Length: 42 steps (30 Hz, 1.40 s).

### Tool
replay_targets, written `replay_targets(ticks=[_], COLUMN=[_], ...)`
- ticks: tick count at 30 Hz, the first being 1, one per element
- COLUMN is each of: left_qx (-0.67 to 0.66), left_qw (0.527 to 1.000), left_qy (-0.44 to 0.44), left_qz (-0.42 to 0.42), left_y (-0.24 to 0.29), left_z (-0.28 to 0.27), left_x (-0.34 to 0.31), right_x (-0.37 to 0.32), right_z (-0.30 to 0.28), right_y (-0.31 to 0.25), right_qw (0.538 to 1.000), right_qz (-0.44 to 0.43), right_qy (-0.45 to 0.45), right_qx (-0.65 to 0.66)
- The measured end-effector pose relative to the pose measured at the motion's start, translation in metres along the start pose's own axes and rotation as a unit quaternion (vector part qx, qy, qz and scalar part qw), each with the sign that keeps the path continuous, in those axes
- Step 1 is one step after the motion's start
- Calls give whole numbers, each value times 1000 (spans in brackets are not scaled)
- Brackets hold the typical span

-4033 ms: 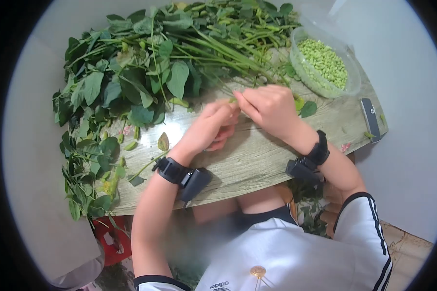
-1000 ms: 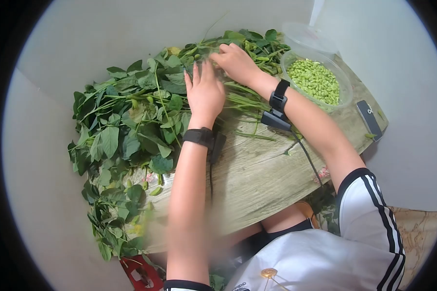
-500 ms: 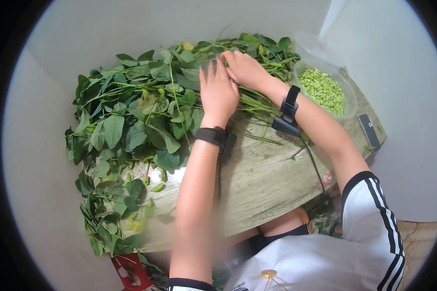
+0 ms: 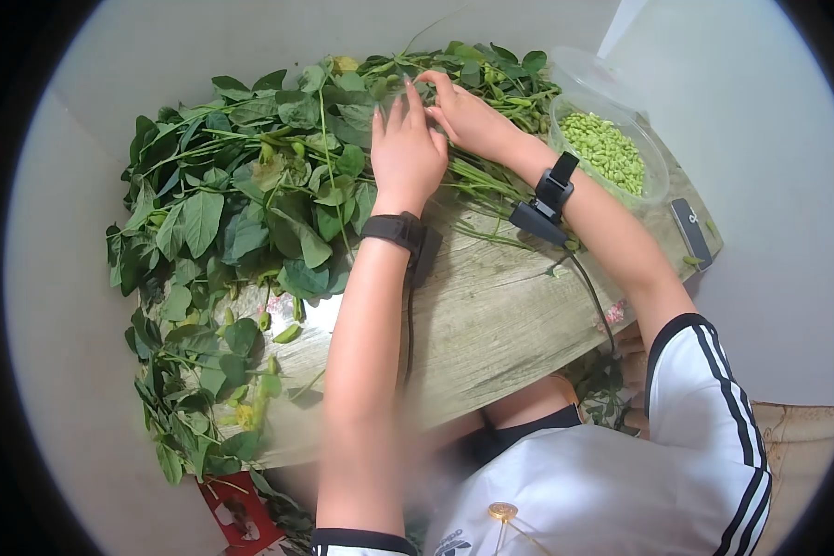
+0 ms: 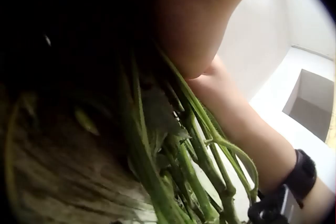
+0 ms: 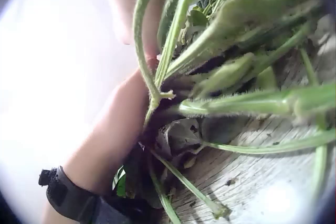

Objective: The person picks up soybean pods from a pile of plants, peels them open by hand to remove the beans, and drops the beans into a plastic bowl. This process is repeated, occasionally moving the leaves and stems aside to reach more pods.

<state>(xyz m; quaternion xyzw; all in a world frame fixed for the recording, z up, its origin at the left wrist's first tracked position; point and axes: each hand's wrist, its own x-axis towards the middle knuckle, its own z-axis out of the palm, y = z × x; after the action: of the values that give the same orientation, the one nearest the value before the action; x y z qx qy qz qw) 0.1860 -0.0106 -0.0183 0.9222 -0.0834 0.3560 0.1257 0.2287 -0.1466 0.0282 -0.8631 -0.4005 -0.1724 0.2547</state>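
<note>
In the head view my left hand (image 4: 410, 159) lies over the heap of leafy bean plants (image 4: 204, 222), its fingers straight and pointing away from me. Right beside it, my right hand (image 4: 477, 122) reaches into the same heap with bent fingers, the index finger and thumb near the left fingertips. I cannot tell whether the right fingers pinch anything. Green stems (image 4: 477, 181) run out from under both hands. Close up, the left wrist view has thick stems (image 5: 184, 166) below the hand. Hairy stems (image 6: 236, 103) and leaves cross the right wrist view.
A clear tub (image 4: 660, 190) of shelled green beans (image 4: 607, 148) stands at the back right, with a clear lid (image 4: 584, 69) behind it. A phone (image 4: 689, 232) lies at the table's right edge. Loose pods (image 4: 287, 334) and leaves lie at the left. Below is a red stool (image 4: 241, 519).
Four seconds ago both hands met over the bare wood, nearer me, at a small green piece. Now they are farther away, on the heap. Over the last second they have shifted only slightly.
</note>
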Motion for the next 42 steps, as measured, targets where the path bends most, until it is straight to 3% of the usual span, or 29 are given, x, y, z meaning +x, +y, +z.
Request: replay_targets(ticks=[1, 3, 5, 7, 9, 11, 14, 15, 16, 17, 18, 19, 21, 22, 24, 29, 30, 31, 33, 34, 37, 38, 39, 42], left_qx=[0, 33, -5, 8, 1, -14, -117, -111, -191, -267, -356, -494, -598, -597, -660, -688, -696, -697, -723, -723, -700, -665, -629, -639], left_qw=[1000, 999, 998, 998, 996, 999, 971, 973, 978, 962, 931, 850, 746, 747, 659, 633, 627, 625, 604, 604, 619, 656, 691, 693], left_qy=[2, -33, -36, -31, -88, 26, 164, 159, 68, -23, -57, -141, -215, -212, -272, -245, -222, -218, -165, -162, -206, -209, -210, -200], left_qz=[0, -22, -41, -46, -18, 43, 127, 125, 41, -45, -58, -116, -198, -203, -236, -256, -271, -275, -292, -296, -289, -288, -287, -265], left_y=[-3, -6, -4, -2, -5, 14, 45, 53, 61, 65, 59, 60, 62, 57, 44, 43, 46, 50, 55, 54, 51, 50, 48, 37], left_z=[3, 9, 10, 7, 1, -28, -76, -97, -122, -136, -134, -139, -140, -138, -132, -126, -125, -124, -121, -120, -123, -125, -126, -124], left_x=[0, 1, 4, 5, 13, 11, 1, -10, -24, -38, -52, -66, -90, -100, -111, -116, -117, -119, -119, -119, -121, -120, -119, -120], right_x=[2, 2, -16, -39, -65, -86, -95, -95, -94, -93, -94, -92, -94, -94, -95, -110, -116, -122, -132, -136, -135, -136, -136, -131], right_z=[-7, -35, -112, -181, -184, -170, -122, -107, -94, -84, -75, -67, -49, -42, -30, -19, -16, -17, -19, -14, -14, -13, -14, -19], right_y=[-4, -9, -52, -95, -89, -87, -91, -89, -89, -91, -94, -101, -109, -110, -112, -111, -107, -105, -103, -102, -101, -98, -99, -103], right_qw=[1000, 980, 987, 988, 989, 984, 959, 946, 931, 928, 906, 880, 859, 853, 845, 812, 775, 775, 840, 844, 864, 895, 895, 862], right_qz=[-1, -104, 22, 71, 63, 50, 112, 127, 144, 145, 148, 150, 156, 163, 167, 179, 192, 192, 164, 158, 129, 117, 115, 164], right_qy=[0, 169, 155, 127, 129, 131, 77, 69, 61, 58, 18, -22, -61, -68, -84, -3, 5, -2, -43, -25, -16, -8, -11, 10], right_qx=[-1, -29, -45, -42, 32, 109, 248, 290, 331, 339, 396, 449, 483, 491, 500, 556, 603, 602, 515, 511, 486, 431, 431, 479])
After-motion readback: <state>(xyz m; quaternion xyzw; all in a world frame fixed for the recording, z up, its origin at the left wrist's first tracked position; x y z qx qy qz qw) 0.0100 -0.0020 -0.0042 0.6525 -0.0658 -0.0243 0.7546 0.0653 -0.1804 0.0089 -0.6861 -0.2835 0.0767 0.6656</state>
